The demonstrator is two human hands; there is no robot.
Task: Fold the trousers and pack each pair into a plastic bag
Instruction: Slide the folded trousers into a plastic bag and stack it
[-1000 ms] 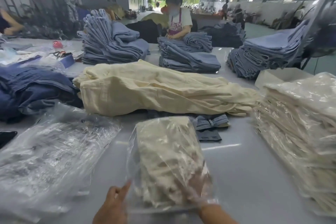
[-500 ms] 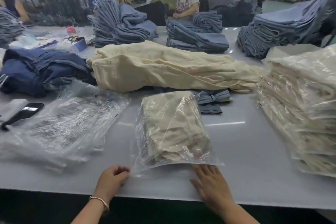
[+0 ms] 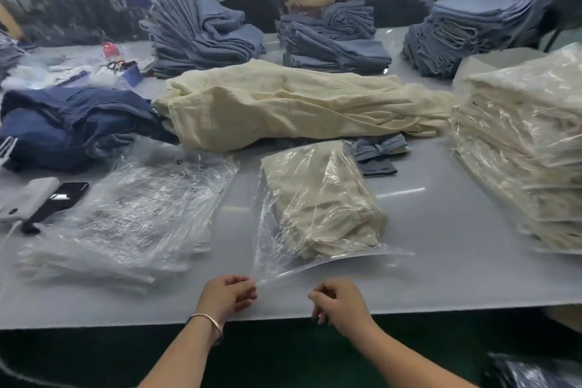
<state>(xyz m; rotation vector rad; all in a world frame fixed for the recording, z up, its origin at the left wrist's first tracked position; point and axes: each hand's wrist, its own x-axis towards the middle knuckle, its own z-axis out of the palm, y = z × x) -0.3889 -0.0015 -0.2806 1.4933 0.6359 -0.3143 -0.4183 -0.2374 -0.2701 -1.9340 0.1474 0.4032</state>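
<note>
Cream folded trousers point(image 3: 318, 198) lie flat inside clear plastic bag point(image 3: 277, 258).

Landmark = bagged trousers point(image 3: 318, 198), center of table point(image 3: 441, 261). Empty bag pile point(image 3: 132, 217) to its left, phone point(image 3: 59, 201) further left. Packed stack point(image 3: 529, 148) to its right. Loose trousers heap point(image 3: 283, 104) behind it. Both hands point(image 3: 228, 294) point(image 3: 341, 301) in front, at bag mouth.

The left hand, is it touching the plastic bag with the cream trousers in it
Touching. The head view shows the left hand pinching the near corner of the plastic bag, the film pulled taut from its fingertips.
</note>
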